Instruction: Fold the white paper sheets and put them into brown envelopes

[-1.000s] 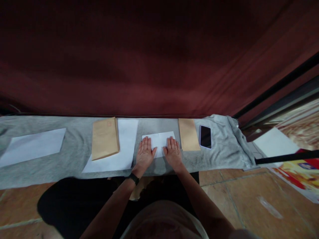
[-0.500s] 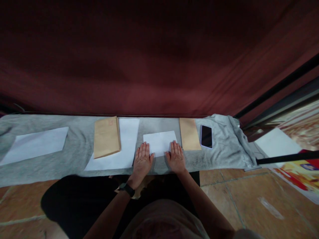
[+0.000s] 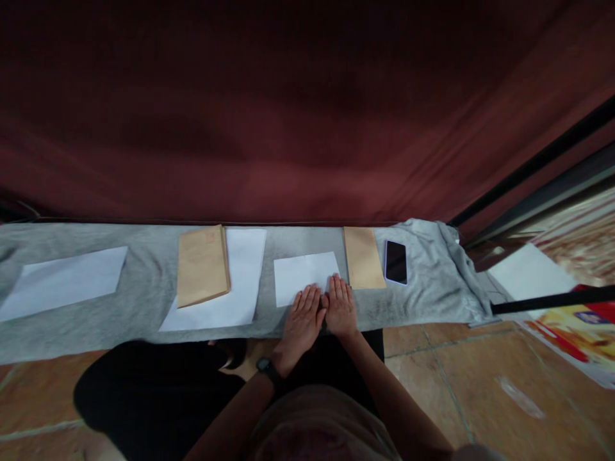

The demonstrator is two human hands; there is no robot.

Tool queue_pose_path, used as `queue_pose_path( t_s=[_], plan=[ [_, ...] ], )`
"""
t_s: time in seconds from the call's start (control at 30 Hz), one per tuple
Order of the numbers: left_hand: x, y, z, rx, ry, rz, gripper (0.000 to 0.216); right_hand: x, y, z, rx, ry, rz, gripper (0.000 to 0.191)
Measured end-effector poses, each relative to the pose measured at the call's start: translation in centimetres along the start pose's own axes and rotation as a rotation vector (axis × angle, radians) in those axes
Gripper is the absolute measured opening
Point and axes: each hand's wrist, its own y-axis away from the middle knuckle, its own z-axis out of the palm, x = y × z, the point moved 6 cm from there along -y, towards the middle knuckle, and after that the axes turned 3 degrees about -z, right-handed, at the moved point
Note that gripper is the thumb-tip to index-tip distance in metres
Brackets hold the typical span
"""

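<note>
Pressing flat: left hand [image 3: 302, 314] and right hand [image 3: 341, 307], grip open, holding nothing, palms side by side on the near edge of folded white paper [image 3: 302, 274], apparently smoothing it against the grey-clothed surface [image 3: 144, 301]; brown envelope [image 3: 364, 257] just beside.

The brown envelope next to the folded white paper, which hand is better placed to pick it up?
Probably the right hand. Its fingertips rest on the near right corner of the folded paper, just beside the envelope. The left hand lies flat on the far side of the right hand and would have to cross it.
</note>
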Motion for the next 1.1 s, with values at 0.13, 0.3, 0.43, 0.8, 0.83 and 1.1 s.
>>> queue_pose_path(
  t_s=[0.13,0.3,0.43,0.8,0.83,1.1],
  plan=[
    [-1.1,0.3,0.0,0.004,-0.044,-0.051,0.062,0.0,-0.1,-0.1,0.014,0.012,0.013,0.057],
    [-3.8,0.9,-0.6,0.028,-0.048,-0.126,0.067,0.0,0.0,-0.1,0.053,-0.001,0.016,0.058],
    [-5.6,0.7,-1.1,0.056,-0.052,-0.212,0.066,0.1,0.0,0.0,0.051,-0.011,0.004,0.059],
    [-3.0,-5.5,0.3,-0.022,0.001,-0.096,0.062,0.0,0.0,-0.1,0.08,-0.013,0.009,0.058],
    [-3.2,-5.9,0.5,-0.019,0.005,-0.1,0.062,0.0,0.0,0.0,0.08,-0.011,0.009,0.058],
    [-6.2,-8.7,0.8,-0.022,0.004,-0.136,0.065,0.0,-0.1,-0.2,0.078,-0.015,0.018,0.059]
  ],
)
